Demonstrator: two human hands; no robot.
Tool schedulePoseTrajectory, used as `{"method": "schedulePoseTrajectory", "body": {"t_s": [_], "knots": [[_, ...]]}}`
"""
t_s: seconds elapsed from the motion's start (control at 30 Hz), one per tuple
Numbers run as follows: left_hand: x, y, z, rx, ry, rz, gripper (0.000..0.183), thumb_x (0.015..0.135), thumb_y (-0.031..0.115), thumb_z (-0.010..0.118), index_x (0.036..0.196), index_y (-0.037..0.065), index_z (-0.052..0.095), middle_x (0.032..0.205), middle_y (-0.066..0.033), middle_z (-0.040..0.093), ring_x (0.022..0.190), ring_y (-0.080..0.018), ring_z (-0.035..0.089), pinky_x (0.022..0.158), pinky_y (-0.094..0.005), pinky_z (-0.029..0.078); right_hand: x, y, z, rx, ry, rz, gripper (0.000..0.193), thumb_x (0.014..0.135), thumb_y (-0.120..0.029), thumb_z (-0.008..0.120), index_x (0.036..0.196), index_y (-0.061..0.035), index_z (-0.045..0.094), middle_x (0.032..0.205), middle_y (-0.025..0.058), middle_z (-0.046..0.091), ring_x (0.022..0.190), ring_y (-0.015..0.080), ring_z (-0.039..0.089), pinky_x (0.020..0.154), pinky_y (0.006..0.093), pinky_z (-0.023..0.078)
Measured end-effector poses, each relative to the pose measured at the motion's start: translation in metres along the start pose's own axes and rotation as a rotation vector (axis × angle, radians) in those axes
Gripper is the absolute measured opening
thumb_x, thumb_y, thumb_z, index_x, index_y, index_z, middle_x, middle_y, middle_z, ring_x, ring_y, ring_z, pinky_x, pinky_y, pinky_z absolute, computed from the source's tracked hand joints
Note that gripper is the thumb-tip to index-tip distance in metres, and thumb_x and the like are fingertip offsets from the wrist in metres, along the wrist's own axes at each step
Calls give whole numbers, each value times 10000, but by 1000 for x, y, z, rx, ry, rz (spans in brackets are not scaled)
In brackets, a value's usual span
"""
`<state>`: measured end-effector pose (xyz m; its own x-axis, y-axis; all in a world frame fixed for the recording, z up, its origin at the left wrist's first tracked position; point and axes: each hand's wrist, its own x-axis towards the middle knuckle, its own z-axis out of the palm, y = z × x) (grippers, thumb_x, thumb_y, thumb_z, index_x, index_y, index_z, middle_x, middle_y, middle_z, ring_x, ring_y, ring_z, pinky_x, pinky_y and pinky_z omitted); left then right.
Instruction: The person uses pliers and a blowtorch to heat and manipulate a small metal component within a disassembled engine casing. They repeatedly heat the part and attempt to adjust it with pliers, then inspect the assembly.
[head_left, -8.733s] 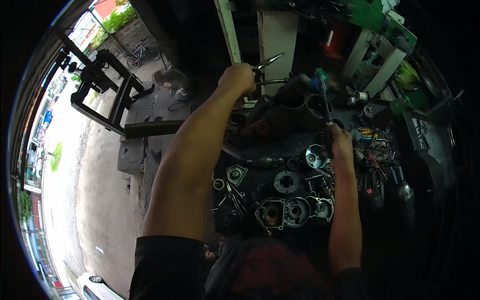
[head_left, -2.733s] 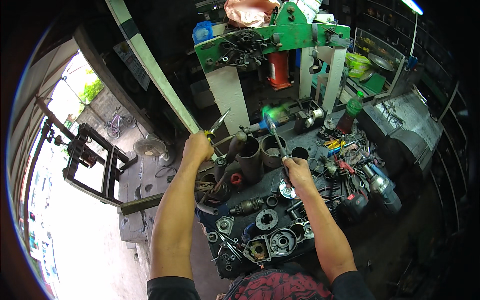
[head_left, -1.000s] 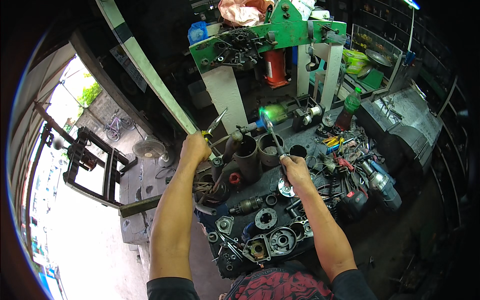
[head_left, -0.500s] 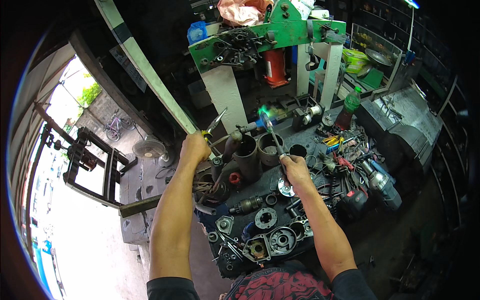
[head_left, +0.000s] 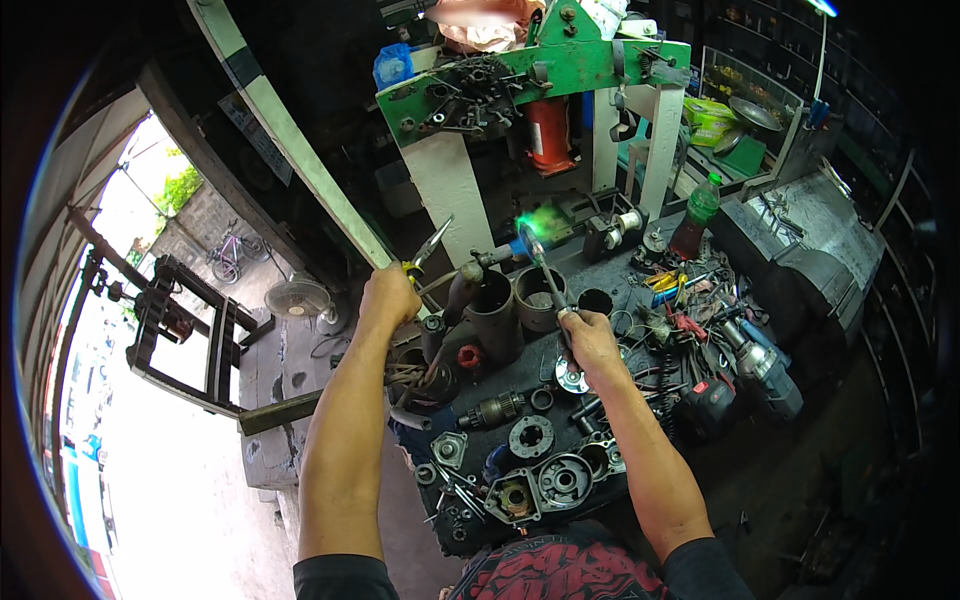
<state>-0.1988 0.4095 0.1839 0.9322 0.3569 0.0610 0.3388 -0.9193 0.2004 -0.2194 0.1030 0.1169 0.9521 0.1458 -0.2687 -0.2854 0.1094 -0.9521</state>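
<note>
In the head view, your left hand (head_left: 392,295) was closed around yellow-handled pliers (head_left: 431,244), tips angled forward; whether it also gripped the metal tube (head_left: 446,279) beside them, I could not tell. Your right hand (head_left: 592,342) was wrapped around a long-shafted metal tool (head_left: 553,280), its head against a green flame (head_left: 541,220), ahead of and between both hands, beyond the open-topped cylinder (head_left: 497,325).

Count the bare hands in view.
2: left hand, gripping a pointed, yellow-handled metal tool; right hand, gripping a slender grey metal tool reaching the green flame.
</note>
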Motion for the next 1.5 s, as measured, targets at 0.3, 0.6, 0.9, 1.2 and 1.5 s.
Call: {"method": "schedulePoseTrajectory", "body": {"t_s": [0.3, 0.6, 0.9, 1.2, 1.5], "knots": [[3, -3, 2, 2, 7, 11, 391, 808, 61, 640, 1184, -45, 659, 1137, -322, 698, 1112, -463, 675, 956, -491, 550, 11, 12, -12, -246, 127, -105, 379, 970, -310, 663, 886, 60, 668, 658, 73, 587, 551, 178, 550, 533, 374, 424], [2, -4, 4, 36, 11, 15, 348, 843, 83, 670, 1173, -29, 666, 1143, -285, 712, 1100, -430, 695, 940, -480, 570, 23, 8, -80, -710, 287, -265, 452, 870, -440, 766, 913, 9, 740, 769, 183, 721, 738, 332, 707, 699, 455, 512], [5, -3, 3, 35, 6, -7, 370, 823, 75, 666, 1177, -31, 663, 1144, -297, 708, 1104, -427, 695, 938, -473, 569, 11, -13, -100, -1022, 358, -281, 439, 860, -438, 765, 936, -6, 741, 872, 219, 743, 818, 403, 726, 741, 478, 540], [6, -5, 6, 67, 17, 7, 358, 818, 66, 663, 1159, -41, 668, 1117, -304, 709, 1090, -437, 692, 936, -476, 566, -24, -92, -79, -1754, 190, -188, 228, 835, -187, 692, 974, -45, 803, 980, 162, 786, 924, 311, 776, 798, 414, 607], [6, -3, 4, 77, 19, -7, 373, 822, 78, 665, 1177, -37, 665, 1143, -310, 702, 1114, -450, 682, 952, -489, 558, 40, -81, -72, -1813, 36, -159, 282, 818, -161, 703, 1067, -80, 808, 1131, 155, 774, 1058, 285, 756, 870, 388, 600]]}}
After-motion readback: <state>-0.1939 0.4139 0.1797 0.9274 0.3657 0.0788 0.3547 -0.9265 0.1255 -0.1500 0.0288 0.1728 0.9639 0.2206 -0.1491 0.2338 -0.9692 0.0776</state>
